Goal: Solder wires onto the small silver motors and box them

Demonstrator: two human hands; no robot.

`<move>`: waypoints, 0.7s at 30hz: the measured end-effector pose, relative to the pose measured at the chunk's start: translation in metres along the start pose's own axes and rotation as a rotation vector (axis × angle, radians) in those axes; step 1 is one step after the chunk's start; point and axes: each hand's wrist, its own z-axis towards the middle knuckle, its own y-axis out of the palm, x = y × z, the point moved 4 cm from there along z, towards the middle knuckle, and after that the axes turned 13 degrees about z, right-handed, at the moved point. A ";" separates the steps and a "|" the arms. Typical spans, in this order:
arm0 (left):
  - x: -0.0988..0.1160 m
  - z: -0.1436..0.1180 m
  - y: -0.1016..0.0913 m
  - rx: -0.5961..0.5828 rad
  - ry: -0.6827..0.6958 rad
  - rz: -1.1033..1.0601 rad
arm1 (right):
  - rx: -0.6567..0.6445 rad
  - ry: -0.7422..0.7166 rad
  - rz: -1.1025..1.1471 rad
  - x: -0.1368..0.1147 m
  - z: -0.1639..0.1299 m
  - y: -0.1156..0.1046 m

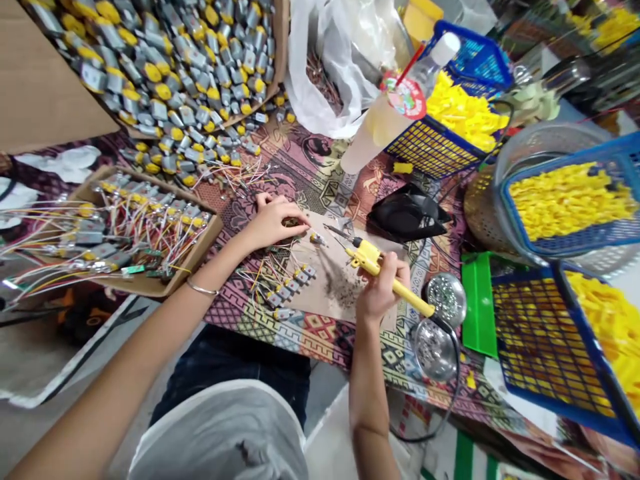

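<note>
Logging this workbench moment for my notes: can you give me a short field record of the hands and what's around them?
left hand: pressing a small motor down on the cardboard sheet
right hand: gripping yellow soldering iron, tip near that motor
beside: row of wired motors
left: cardboard tray
right: blue baskets of yellow parts

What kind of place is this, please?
Probably a small electronics assembly workshop: the right hand holds a yellow soldering iron, the left hand steadies a small part, and small motors fill a cardboard box.
</note>
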 end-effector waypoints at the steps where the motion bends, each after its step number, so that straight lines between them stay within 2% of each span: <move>1: 0.000 0.000 0.000 0.004 -0.003 -0.008 | 0.017 0.018 0.024 0.003 0.000 -0.001; 8: 0.000 -0.001 0.000 0.026 -0.007 -0.044 | 0.049 0.040 0.055 0.006 -0.004 0.000; 16: 0.001 -0.001 0.000 0.061 0.003 -0.051 | 0.050 -0.163 -0.117 -0.004 -0.017 -0.005; 21: 0.001 -0.001 0.001 0.072 -0.015 -0.034 | 0.011 -0.209 -0.160 -0.002 -0.021 -0.004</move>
